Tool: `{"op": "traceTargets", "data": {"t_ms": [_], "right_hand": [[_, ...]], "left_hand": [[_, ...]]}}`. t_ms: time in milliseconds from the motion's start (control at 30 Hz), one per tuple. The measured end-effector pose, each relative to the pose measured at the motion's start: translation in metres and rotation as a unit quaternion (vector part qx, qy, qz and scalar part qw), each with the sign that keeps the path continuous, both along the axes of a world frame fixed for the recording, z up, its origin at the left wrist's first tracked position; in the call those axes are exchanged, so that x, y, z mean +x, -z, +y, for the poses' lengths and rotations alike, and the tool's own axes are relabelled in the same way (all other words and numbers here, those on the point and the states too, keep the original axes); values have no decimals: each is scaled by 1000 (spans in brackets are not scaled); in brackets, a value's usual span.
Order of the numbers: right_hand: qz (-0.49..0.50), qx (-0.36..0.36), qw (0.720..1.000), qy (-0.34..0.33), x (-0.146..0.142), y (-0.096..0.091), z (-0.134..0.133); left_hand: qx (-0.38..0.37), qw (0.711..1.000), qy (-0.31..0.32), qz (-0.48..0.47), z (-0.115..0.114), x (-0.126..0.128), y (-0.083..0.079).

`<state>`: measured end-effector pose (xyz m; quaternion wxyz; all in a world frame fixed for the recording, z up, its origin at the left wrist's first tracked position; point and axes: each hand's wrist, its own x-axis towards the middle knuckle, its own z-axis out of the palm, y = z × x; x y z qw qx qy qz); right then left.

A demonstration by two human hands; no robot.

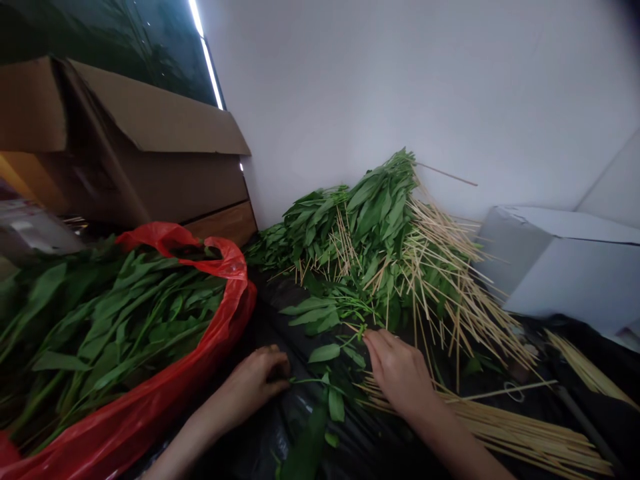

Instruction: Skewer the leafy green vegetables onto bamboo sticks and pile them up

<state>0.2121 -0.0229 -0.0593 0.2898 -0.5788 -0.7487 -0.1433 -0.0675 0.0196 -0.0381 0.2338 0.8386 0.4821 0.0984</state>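
Note:
My left hand (pixel 263 375) is closed in a pinch on the end of a thin green leafy stem (pixel 307 381), whose leaves hang over the black plastic sheet (pixel 267 430). To its right, my right hand (pixel 397 367) has its thumb and fingertips pressed together at a small green sprig (pixel 354 345) beside a skewer tip; exactly what is pinched is partly hidden by the fingers. Just beyond lie leafy bunches (pixel 313 312) on sticks. Behind them rises a large pile of leaves threaded on bamboo skewers (pixel 380 200), their bare ends (pixel 450 267) fanning to the right.
On the left, a red plastic bag (pixel 235 300) is full of loose leafy greens (pixel 125 320). An open cardboard box (pixel 165 167) stands behind it. Bare bamboo skewers (pixel 520 430) lie at lower right, with a white box (pixel 575 267) beyond. A pale wall closes the back.

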Motion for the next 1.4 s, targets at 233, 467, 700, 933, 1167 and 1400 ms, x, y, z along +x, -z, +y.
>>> {"op": "traceTargets", "data": {"t_ms": [233, 467, 700, 933, 1167, 1400], "right_hand": [[4, 3, 1000, 0, 1, -1, 1], [0, 6, 1000, 9, 1, -1, 2], [-5, -1, 1000, 27, 5, -3, 3], [27, 8, 999, 41, 7, -3, 5], [37, 22, 999, 22, 9, -9, 2], [7, -26, 998, 61, 8, -9, 2]], "left_hand": [[-21, 973, -10, -228, 19, 28, -55], [-245, 788, -47, -562, 62, 86, -65], [-448, 601, -136, -647, 84, 110, -25], [-389, 680, -105, -613, 73, 106, -14], [-367, 742, -103, -552, 62, 119, -5], [-406, 706, -89, -574, 61, 118, -4]]}}
